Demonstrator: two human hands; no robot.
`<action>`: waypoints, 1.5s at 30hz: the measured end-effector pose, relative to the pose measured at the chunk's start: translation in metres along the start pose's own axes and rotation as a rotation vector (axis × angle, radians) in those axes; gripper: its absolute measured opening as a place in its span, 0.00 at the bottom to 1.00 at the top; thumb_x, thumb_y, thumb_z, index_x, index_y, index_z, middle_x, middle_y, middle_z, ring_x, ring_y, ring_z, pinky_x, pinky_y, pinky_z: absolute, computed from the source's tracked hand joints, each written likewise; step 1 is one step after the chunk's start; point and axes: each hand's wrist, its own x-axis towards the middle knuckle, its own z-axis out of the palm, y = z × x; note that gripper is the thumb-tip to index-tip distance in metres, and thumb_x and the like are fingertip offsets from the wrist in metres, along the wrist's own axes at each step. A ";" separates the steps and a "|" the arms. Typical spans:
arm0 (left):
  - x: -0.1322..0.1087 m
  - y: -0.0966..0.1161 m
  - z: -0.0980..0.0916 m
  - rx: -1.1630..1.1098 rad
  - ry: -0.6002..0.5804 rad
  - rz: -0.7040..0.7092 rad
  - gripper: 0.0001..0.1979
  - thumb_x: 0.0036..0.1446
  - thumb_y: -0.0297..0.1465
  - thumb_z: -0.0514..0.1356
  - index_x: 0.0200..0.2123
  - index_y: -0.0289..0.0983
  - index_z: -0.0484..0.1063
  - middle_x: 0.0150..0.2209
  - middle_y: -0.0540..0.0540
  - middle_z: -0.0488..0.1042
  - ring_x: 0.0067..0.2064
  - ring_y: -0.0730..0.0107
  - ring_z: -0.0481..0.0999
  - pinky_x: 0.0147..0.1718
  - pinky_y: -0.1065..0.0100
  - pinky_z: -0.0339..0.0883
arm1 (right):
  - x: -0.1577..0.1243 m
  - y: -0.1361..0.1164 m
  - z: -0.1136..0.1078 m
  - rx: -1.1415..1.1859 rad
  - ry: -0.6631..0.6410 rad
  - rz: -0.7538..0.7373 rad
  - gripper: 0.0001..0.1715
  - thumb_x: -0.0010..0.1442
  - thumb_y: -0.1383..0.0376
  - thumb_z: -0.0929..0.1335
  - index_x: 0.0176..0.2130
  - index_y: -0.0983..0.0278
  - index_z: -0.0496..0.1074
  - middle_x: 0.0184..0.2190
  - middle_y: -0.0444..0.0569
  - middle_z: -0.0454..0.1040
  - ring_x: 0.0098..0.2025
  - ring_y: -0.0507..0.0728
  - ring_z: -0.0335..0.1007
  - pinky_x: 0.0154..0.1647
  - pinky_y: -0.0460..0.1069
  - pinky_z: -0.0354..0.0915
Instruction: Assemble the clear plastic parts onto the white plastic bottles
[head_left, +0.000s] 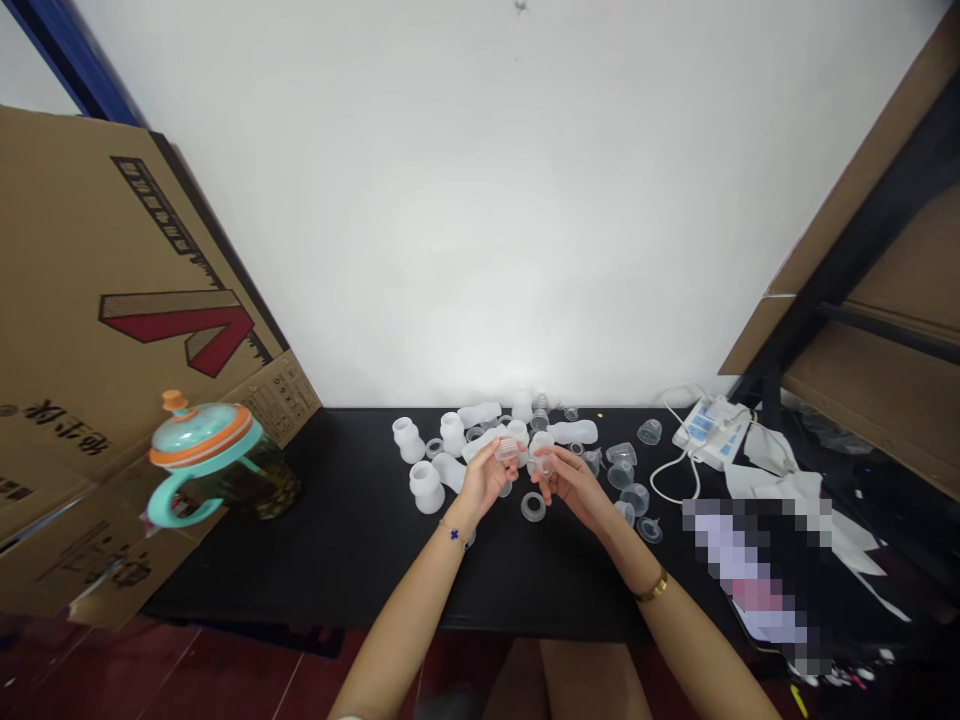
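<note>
Head view: I see the left hand (491,478) pinching a ridged cap (507,448), the right hand (564,480) pinching a clear piece (543,464); a bottle (523,403) stands near the table's (337,560) back edge.

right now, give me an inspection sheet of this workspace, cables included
surface: black flat tabletop
things: white waisted vessels, clear round cups, a translucent flat ring
clutter: transparent teal-lidded pitcher at left, white paper sheets at right
hands: left hand holds a translucent ribbed round piece; right hand pinches a small clear piece
cables: white looped cable beside a white blue-labelled box
surroundings: white wall behind, brown printed cardboard at left
</note>
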 end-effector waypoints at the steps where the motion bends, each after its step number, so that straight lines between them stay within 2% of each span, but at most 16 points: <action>1: 0.000 0.000 0.000 0.003 -0.003 -0.001 0.19 0.53 0.42 0.66 0.37 0.30 0.73 0.37 0.41 0.76 0.27 0.75 0.69 0.22 0.72 0.62 | 0.000 -0.001 0.000 0.000 0.000 0.000 0.19 0.62 0.53 0.71 0.47 0.63 0.75 0.32 0.51 0.79 0.22 0.51 0.68 0.22 0.47 0.67; 5: -0.001 0.001 0.001 0.048 -0.023 0.014 0.20 0.49 0.37 0.70 0.42 0.33 0.73 0.40 0.42 0.76 0.30 0.73 0.72 0.27 0.71 0.66 | -0.002 -0.005 0.002 -0.020 -0.010 0.004 0.17 0.60 0.59 0.73 0.47 0.62 0.74 0.32 0.50 0.79 0.24 0.52 0.70 0.24 0.47 0.67; 9: -0.002 0.001 0.006 0.117 0.002 0.048 0.25 0.41 0.26 0.74 0.44 0.35 0.73 0.43 0.44 0.76 0.35 0.72 0.73 0.31 0.72 0.65 | -0.002 -0.007 0.005 -0.006 0.010 0.000 0.17 0.58 0.60 0.74 0.46 0.61 0.72 0.31 0.48 0.79 0.23 0.51 0.68 0.23 0.47 0.65; 12: -0.004 0.001 0.010 0.161 0.009 0.070 0.26 0.36 0.22 0.75 0.42 0.33 0.75 0.40 0.45 0.76 0.39 0.70 0.73 0.36 0.73 0.65 | -0.002 -0.008 0.006 0.026 0.046 -0.022 0.14 0.57 0.60 0.74 0.42 0.61 0.70 0.29 0.46 0.78 0.21 0.51 0.66 0.22 0.47 0.64; 14: -0.004 0.001 0.010 0.212 0.000 0.059 0.27 0.34 0.21 0.75 0.42 0.34 0.76 0.35 0.49 0.74 0.37 0.72 0.72 0.37 0.73 0.64 | -0.002 -0.008 0.006 0.023 0.068 -0.042 0.13 0.57 0.60 0.74 0.38 0.61 0.69 0.28 0.46 0.77 0.21 0.51 0.66 0.22 0.47 0.63; 19: -0.004 0.001 0.006 0.376 -0.054 0.069 0.26 0.35 0.21 0.74 0.42 0.37 0.78 0.29 0.52 0.69 0.32 0.73 0.68 0.32 0.73 0.61 | -0.001 -0.005 0.004 -0.069 0.141 -0.088 0.13 0.56 0.58 0.74 0.36 0.61 0.71 0.24 0.44 0.76 0.20 0.51 0.65 0.22 0.46 0.60; 23: -0.004 0.001 0.005 0.478 -0.116 0.115 0.23 0.40 0.24 0.72 0.44 0.38 0.79 0.36 0.48 0.74 0.34 0.70 0.70 0.33 0.72 0.62 | 0.002 -0.001 0.002 -0.180 0.179 -0.100 0.12 0.56 0.58 0.74 0.36 0.62 0.73 0.22 0.44 0.76 0.19 0.51 0.64 0.21 0.46 0.59; 26: -0.006 0.002 0.008 0.477 -0.122 0.099 0.24 0.40 0.25 0.73 0.44 0.38 0.79 0.41 0.45 0.76 0.38 0.66 0.73 0.36 0.70 0.64 | 0.003 0.001 0.001 -0.255 0.179 -0.115 0.13 0.55 0.57 0.74 0.36 0.62 0.74 0.20 0.43 0.75 0.18 0.50 0.63 0.22 0.46 0.59; 31: -0.007 0.003 0.009 0.453 -0.106 0.076 0.27 0.39 0.25 0.74 0.46 0.37 0.79 0.38 0.46 0.77 0.39 0.66 0.74 0.38 0.69 0.65 | 0.002 0.001 0.003 -0.293 0.206 -0.112 0.15 0.54 0.58 0.75 0.38 0.61 0.71 0.19 0.40 0.73 0.17 0.49 0.61 0.21 0.45 0.57; 34: -0.006 0.001 0.006 0.461 -0.126 0.095 0.28 0.39 0.24 0.74 0.48 0.38 0.77 0.39 0.46 0.76 0.40 0.66 0.74 0.39 0.69 0.66 | 0.002 0.001 0.003 -0.284 0.221 -0.116 0.15 0.53 0.58 0.75 0.36 0.60 0.68 0.17 0.38 0.71 0.16 0.49 0.59 0.20 0.44 0.55; 39: -0.002 -0.002 0.001 0.421 -0.153 0.110 0.27 0.38 0.25 0.75 0.43 0.39 0.71 0.44 0.45 0.77 0.42 0.65 0.76 0.41 0.67 0.68 | 0.003 0.002 0.003 -0.307 0.220 -0.131 0.15 0.52 0.58 0.76 0.32 0.61 0.69 0.12 0.34 0.63 0.15 0.47 0.56 0.20 0.44 0.52; 45: -0.001 -0.002 -0.001 0.458 -0.154 0.121 0.26 0.41 0.27 0.74 0.44 0.38 0.71 0.47 0.43 0.78 0.44 0.61 0.77 0.41 0.65 0.69 | 0.002 -0.001 0.006 -0.269 0.208 -0.133 0.16 0.49 0.57 0.77 0.32 0.62 0.72 0.19 0.40 0.72 0.17 0.49 0.63 0.20 0.45 0.60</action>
